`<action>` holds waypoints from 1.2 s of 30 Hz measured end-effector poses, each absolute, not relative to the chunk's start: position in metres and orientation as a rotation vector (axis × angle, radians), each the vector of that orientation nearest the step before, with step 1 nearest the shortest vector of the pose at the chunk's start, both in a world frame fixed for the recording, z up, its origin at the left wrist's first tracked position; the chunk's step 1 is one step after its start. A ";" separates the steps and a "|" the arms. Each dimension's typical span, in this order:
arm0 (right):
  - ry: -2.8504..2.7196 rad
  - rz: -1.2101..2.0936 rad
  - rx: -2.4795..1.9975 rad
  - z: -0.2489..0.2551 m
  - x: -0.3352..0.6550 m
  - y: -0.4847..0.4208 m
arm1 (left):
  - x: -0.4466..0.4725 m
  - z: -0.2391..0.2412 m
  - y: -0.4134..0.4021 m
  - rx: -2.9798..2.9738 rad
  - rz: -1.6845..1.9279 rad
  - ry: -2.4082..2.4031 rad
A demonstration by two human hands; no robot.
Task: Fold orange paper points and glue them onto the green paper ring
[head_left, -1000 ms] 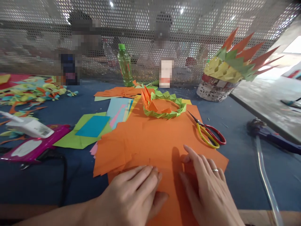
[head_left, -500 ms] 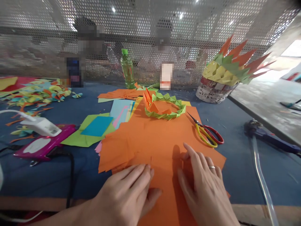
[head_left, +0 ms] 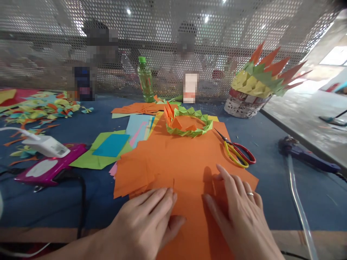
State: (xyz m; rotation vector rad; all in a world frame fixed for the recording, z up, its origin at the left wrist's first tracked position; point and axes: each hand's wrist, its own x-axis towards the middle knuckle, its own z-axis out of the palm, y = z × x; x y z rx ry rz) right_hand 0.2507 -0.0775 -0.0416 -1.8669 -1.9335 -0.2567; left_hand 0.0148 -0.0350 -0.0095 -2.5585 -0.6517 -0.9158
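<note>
My left hand (head_left: 143, 216) lies on orange paper (head_left: 187, 155) at seven o'clock, grip hidden; at five, my right hand (head_left: 235, 209) now spreads thumb and forefinger wider, seemingly empty.

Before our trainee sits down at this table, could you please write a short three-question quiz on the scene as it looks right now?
1. True or false: seen from the person's side, the scissors lie to the right of the paper wreath.

2. What colour is the large paper beneath the left hand and the right hand?

3. On which hand does a finger ring show?
(a) left only
(b) right only
(c) both

Key:
1. True
2. Orange
3. b
</note>
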 end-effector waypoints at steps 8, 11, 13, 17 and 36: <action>-1.971 -0.105 -1.799 -0.037 0.267 -0.085 | 0.014 -0.010 -0.037 -2.567 -0.893 -0.654; -1.902 0.056 -1.768 -0.028 0.255 -0.083 | 0.012 -0.013 -0.036 -2.575 -0.871 -0.646; -1.910 0.125 -1.706 -0.023 0.246 -0.078 | 0.012 -0.014 -0.036 -2.571 -0.871 -0.644; -1.969 0.038 -1.666 -0.021 0.231 -0.065 | 0.013 -0.015 -0.036 -2.579 -0.889 -0.647; -2.002 0.128 -1.625 -0.025 0.230 -0.060 | -0.004 -0.003 -0.019 -2.769 -1.018 -0.726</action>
